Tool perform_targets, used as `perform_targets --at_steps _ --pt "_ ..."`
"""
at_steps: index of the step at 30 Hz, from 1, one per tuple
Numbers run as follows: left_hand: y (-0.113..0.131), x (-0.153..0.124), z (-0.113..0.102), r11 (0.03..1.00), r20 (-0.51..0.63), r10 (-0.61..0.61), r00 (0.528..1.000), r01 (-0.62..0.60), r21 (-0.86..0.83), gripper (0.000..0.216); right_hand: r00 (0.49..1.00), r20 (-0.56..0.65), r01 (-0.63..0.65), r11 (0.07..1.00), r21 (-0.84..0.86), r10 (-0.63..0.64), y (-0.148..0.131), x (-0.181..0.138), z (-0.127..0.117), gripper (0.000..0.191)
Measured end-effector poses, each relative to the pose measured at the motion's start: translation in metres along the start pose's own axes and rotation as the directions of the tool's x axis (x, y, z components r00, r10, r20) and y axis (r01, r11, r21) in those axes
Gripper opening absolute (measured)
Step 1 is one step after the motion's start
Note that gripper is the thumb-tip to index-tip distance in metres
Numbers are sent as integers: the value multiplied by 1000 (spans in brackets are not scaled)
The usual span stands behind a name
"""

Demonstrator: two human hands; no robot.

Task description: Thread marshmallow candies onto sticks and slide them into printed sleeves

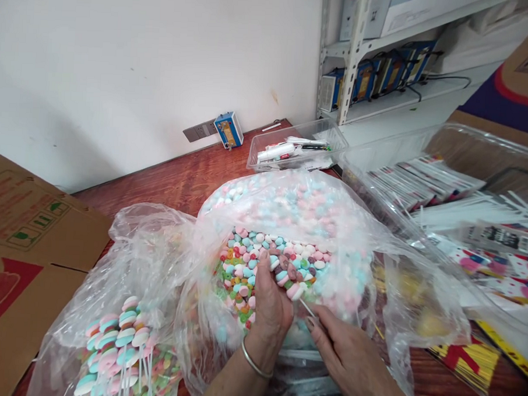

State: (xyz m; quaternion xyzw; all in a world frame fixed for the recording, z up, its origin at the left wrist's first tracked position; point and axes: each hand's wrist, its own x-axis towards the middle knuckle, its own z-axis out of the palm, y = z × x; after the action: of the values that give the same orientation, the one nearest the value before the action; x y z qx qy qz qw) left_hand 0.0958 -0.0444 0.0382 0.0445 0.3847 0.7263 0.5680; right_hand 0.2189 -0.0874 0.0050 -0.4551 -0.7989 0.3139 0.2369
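While the L hand, silver bangle at the wrist, sits curled over the loose sweets, its fingertips are closed on a short stack of pastel candies threaded on a thin white stick. The R hand pinches that stick's lower end btwn thumb & forefinger, prob. to keep the stack steady w/ the stick slanted up-left. Both hands sit right at the mouth of the big clear bag, which lies on its side w/ the opening pulled wide toward the person, so the candy heap is w/in reach w/o spilling. Lower left, a 2nd bag holds loaded candy sticks, laid together, heads pointing away. Right side: clear bin w/ bare sticks & printed wrappers, close by. Behind: small clear tray w/ pens, blue box at the wall. Cardboard box far left, all on a red-brown table.
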Motion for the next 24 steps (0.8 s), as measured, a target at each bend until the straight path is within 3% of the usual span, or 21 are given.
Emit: perform_targets --at_steps 4,13,18,21,24 --pt "-3 -4 1 997 26 33 999 -35 62 27 985 -114 119 988 -97 -130 2 -6 9 37" --pt "-21 -15 -4 988 42 74 996 -79 130 30 957 -205 172 969 -178 -207 -1 -2 18 40" --pt "-17 -18 -9 982 117 99 988 -116 151 20 975 -179 119 989 -85 -132 5 -1 23 39" --pt "-12 -23 -13 980 123 97 988 -116 159 26 992 -117 56 998 11 -54 7 -1 23 38" --pt "-6 -30 -21 981 143 45 989 -71 182 32 996 -42 81 996 31 -80 9 -2 21 37"
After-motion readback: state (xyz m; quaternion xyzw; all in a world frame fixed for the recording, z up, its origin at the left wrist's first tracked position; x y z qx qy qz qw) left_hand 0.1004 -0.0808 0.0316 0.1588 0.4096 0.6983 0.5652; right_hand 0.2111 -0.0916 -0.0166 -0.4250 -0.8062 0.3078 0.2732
